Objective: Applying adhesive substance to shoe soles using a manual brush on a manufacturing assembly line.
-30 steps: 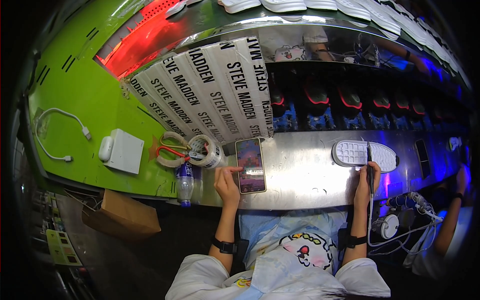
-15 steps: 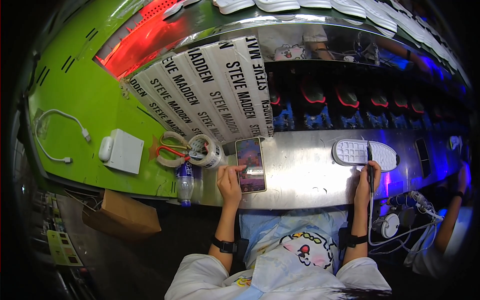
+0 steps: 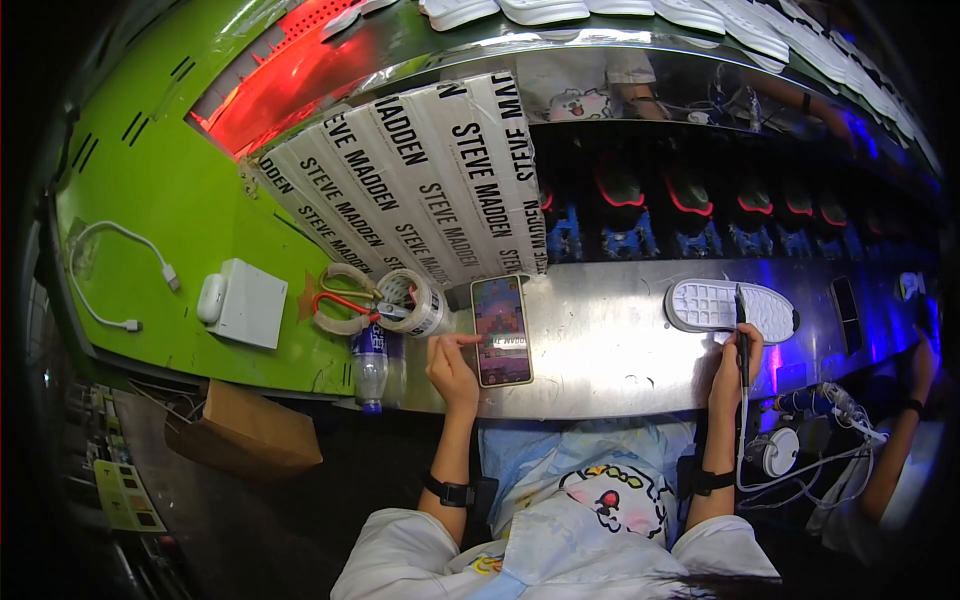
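Observation:
My left hand (image 3: 453,375) is beside a phone (image 3: 501,350) lying on the metal bench. Its index finger points at the phone's left edge, the other fingers are curled, and nothing is held. Coloured blocks show on the lit screen. On the right, my right hand (image 3: 736,370) is closed round a slim black pen-shaped tool (image 3: 743,345) with a white tube or cord trailing down from it. The tool's tip lies over a white shoe sole (image 3: 705,304), which rests on the bench with its gridded inner side up.
A printed cardboard box (image 3: 420,180) stands behind tape rolls (image 3: 420,310), red-handled scissors (image 3: 325,305) and a bottle (image 3: 370,368). Dark shoes (image 3: 690,195) line the conveyor. White soles (image 3: 620,8) lie above. Another phone (image 3: 846,312) and a co-worker's arm (image 3: 905,420) are rightward.
My left index finger has drawn back left from over the phone screen, and the screen's picture differs. The shoes and upper soles have shifted slightly left. My right hand has hardly moved.

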Motion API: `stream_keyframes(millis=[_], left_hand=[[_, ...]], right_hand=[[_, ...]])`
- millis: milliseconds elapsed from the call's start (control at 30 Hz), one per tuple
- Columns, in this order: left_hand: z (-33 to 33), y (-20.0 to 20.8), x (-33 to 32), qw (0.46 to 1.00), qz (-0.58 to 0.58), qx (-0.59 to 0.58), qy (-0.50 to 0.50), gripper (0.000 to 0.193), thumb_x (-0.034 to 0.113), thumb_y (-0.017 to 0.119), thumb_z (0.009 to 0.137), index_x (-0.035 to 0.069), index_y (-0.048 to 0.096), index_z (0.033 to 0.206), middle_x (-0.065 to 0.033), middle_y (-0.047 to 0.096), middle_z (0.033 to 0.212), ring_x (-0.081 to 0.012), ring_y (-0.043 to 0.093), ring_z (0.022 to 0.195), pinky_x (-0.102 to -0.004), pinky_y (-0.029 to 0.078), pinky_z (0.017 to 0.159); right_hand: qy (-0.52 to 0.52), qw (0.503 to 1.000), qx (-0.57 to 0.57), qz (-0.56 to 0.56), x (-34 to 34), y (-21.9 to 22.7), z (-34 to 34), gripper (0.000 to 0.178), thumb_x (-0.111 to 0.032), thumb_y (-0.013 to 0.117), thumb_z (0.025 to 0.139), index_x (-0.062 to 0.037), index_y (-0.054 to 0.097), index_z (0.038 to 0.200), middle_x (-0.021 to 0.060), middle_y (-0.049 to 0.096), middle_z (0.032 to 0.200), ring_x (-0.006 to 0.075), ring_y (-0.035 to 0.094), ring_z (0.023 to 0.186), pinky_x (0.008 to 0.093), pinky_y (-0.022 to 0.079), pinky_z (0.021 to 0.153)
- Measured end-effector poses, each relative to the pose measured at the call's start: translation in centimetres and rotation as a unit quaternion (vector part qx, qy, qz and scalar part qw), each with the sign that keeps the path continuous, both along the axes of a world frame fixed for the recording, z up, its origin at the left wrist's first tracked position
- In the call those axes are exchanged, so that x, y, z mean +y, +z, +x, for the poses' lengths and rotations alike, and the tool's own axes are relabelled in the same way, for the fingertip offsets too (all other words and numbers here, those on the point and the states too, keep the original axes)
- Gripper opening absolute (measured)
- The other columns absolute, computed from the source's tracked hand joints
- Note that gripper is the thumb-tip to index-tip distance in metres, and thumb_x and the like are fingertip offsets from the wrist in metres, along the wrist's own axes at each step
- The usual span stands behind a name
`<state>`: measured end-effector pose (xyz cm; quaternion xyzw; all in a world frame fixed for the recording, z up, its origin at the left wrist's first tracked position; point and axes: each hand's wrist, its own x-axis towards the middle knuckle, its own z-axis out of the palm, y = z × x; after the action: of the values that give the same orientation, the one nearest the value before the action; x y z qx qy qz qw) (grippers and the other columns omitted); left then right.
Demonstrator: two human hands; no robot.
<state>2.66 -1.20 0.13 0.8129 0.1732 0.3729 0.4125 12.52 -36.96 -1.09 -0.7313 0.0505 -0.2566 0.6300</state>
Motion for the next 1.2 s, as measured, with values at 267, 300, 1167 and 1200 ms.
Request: stream_keyframes(millis=[267, 300, 1167, 1200], left_hand=[[0.2, -0.2, -0.1, 0.998, -0.039, -0.034, 0.048, 0.037, 0.013, 0.035, 0.096, -0.003, 0.064, 0.079, -0.0127, 0.058, 0.078, -0.0248, 0.057, 0.069, -0.0345, 0.045, 0.066], [0.2, -0.1, -0.1, 0.998, -0.039, -0.034, 0.047, 0.037, 0.013, 0.035, 0.096, -0.003, 0.064, 0.079, -0.0127, 0.058, 0.078, -0.0248, 0.057, 0.069, -0.0345, 0.045, 0.066], [-0.1, 0.0, 0.1, 0.999, -0.002, -0.029, -0.031, 0.033, 0.011, 0.037, 0.095, -0.004, 0.063, 0.08, -0.0128, 0.064, 0.08, -0.0228, 0.06, 0.073, -0.0321, 0.047, 0.067], [0.0, 0.1, 0.0, 0.999, -0.002, -0.028, -0.031, 0.033, 0.011, 0.037, 0.095, -0.004, 0.063, 0.08, -0.0128, 0.064, 0.08, -0.0228, 0.06, 0.073, -0.0321, 0.047, 0.067]], right_hand=[[-0.001, 1.0, 0.009, -0.016, -0.2, -0.1, 0.0, 0.019, 0.001, 0.05, 0.084, -0.0029, 0.053, 0.102, -0.0001, 0.048, 0.089, 0.0073, 0.041, 0.072, 0.021, 0.034, 0.064], [0.001, 1.0, 0.006, -0.019, -0.2, -0.1, 0.0, 0.019, 0.001, 0.051, 0.084, -0.0029, 0.053, 0.102, -0.0001, 0.048, 0.09, 0.0074, 0.041, 0.072, 0.0211, 0.034, 0.065], [0.011, 1.0, 0.009, 0.005, -0.4, -0.6, 0.1, 0.029, 0.004, 0.047, 0.081, -0.0041, 0.053, 0.107, -0.0004, 0.048, 0.088, 0.0078, 0.043, 0.075, 0.0202, 0.036, 0.068], [0.011, 1.0, 0.008, 0.002, -0.4, -0.6, 0.1, 0.031, 0.005, 0.046, 0.08, -0.0043, 0.053, 0.108, 0.0001, 0.048, 0.088, 0.0082, 0.043, 0.076, 0.0208, 0.036, 0.069]])
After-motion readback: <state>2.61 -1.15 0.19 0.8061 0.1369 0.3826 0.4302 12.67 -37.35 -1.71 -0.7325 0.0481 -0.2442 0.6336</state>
